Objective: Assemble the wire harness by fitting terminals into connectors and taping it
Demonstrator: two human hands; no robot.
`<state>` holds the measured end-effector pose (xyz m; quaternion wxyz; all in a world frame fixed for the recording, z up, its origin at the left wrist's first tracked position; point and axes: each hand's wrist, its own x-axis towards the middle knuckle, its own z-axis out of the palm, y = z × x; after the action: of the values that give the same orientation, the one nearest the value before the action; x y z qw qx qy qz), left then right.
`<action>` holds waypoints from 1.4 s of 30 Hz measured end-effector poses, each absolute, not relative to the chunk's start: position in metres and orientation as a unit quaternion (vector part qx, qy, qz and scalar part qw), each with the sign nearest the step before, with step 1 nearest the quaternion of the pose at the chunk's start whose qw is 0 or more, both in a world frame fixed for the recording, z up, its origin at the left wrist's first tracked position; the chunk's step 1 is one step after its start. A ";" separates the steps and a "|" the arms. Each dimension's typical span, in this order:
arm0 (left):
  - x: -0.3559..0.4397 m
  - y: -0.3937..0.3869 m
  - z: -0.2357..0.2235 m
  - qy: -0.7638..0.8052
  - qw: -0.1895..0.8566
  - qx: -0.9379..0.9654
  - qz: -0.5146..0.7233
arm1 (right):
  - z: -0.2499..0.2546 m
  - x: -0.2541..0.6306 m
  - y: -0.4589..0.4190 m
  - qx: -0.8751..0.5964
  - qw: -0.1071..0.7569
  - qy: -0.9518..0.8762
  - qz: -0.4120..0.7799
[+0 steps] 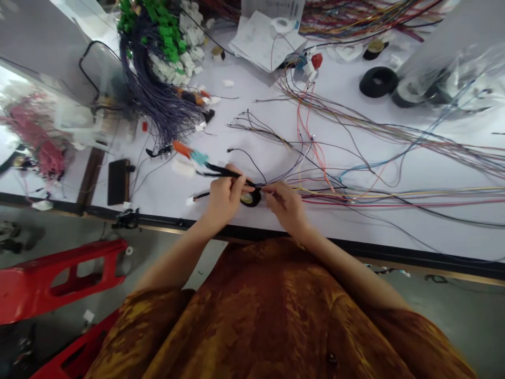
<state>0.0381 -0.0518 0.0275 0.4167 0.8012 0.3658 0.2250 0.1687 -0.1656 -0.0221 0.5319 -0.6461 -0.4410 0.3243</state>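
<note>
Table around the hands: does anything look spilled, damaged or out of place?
Nothing looks plainly spilled or damaged. The untidiest spot is ahead of the right hand: orange wires lie crooked across other long wires, which mostly run sideways. I can't tell whether that's intended.

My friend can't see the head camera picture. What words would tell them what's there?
A person's left hand grips a black-wrapped wire bundle at a white table, with the right hand close by. Loose coloured wires stretch off to the right, and purple wires lie heaped at upper left.
</note>
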 end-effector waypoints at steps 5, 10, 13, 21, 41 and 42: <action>0.037 -0.078 0.038 0.215 0.116 0.967 0.071 | -0.007 0.210 -0.116 -0.607 0.371 -0.460 0.530; 0.039 -0.092 0.040 0.108 0.037 0.993 -0.018 | 0.002 0.207 -0.069 -0.559 0.167 -0.633 0.509; 0.026 -0.087 0.033 0.139 0.118 0.983 0.028 | -0.002 0.204 -0.067 -0.602 0.249 -0.566 0.505; 0.010 -0.055 -0.009 0.400 0.507 0.718 0.260 | -0.022 0.218 -0.137 -0.657 0.502 -0.315 0.466; 0.048 -0.033 0.008 0.369 0.460 0.790 0.168 | -0.036 0.123 -0.190 -0.584 0.541 -0.330 0.508; 0.049 -0.033 0.011 0.360 0.460 0.798 0.146 | -0.037 0.119 -0.188 -0.566 0.544 -0.335 0.521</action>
<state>0.0494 -0.0330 0.0113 0.4599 0.7983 0.3604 0.1460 0.1194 -0.1884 -0.0371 0.5438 -0.5663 -0.3351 0.5208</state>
